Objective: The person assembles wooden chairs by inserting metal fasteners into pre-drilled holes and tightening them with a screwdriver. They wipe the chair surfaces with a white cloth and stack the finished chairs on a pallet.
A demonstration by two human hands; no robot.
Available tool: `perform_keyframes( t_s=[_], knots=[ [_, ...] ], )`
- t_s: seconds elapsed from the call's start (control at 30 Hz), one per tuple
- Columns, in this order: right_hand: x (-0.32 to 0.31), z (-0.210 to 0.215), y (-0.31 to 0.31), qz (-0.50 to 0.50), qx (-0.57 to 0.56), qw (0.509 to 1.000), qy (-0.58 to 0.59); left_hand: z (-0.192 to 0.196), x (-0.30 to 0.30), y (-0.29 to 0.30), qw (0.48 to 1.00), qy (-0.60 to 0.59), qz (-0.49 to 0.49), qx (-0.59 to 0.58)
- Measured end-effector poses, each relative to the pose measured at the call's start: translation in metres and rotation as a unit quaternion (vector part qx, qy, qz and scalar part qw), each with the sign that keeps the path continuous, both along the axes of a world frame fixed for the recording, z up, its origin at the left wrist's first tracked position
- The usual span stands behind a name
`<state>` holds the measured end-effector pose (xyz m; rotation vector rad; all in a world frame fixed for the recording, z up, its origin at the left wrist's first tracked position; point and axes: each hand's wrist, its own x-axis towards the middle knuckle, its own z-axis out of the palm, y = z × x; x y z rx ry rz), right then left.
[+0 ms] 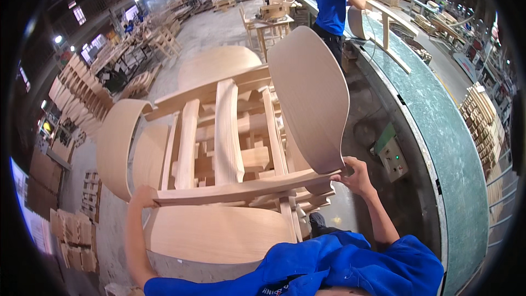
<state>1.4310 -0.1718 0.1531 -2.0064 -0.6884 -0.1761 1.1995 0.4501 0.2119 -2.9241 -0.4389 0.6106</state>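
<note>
Two unfinished wooden chairs, nested in one stack, held up in front of the body over the concrete floor; right hand closed round a rail end, left hand gripping the opposite end, fingers mostly hidden. Risk: the loose upper chair may slide off if tilted. The curved backs block the view ahead, near the green bench.

concrete floor, long green workbench

Both hands gripped a stack of bare wooden chairs: the right hand closed on the end of a rail below a curved seat back, the left hand at the rail's other end. A person in blue stood at a long green worktop beyond.
</note>
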Motion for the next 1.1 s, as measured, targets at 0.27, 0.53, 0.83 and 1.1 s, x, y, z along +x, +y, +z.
perform_keyframes(
  t_s=[0.27, 0.53, 0.83, 1.1],
  knots=[
    [-0.008, -0.008, 0.001, 0.018, 0.045, 0.998, 0.027, 0.019, -0.009, -0.016, 0.996, -0.015, 0.088, 0.007],
    [0.007, -0.018, -0.013, 0.006, 0.032, 0.999, 0.009, 0.024, 0.011, -0.03, 0.999, -0.002, 0.031, 0.019],
    [0.009, -0.009, -0.011, 0.023, 0.028, 0.999, -0.013, 0.024, 0.004, -0.022, 0.994, -0.075, 0.047, -0.071],
    [0.008, -0.006, -0.01, 0.014, 0.016, 0.999, -0.024, 0.014, 0.004, -0.012, 0.993, -0.1, 0.016, -0.054]
  ],
)
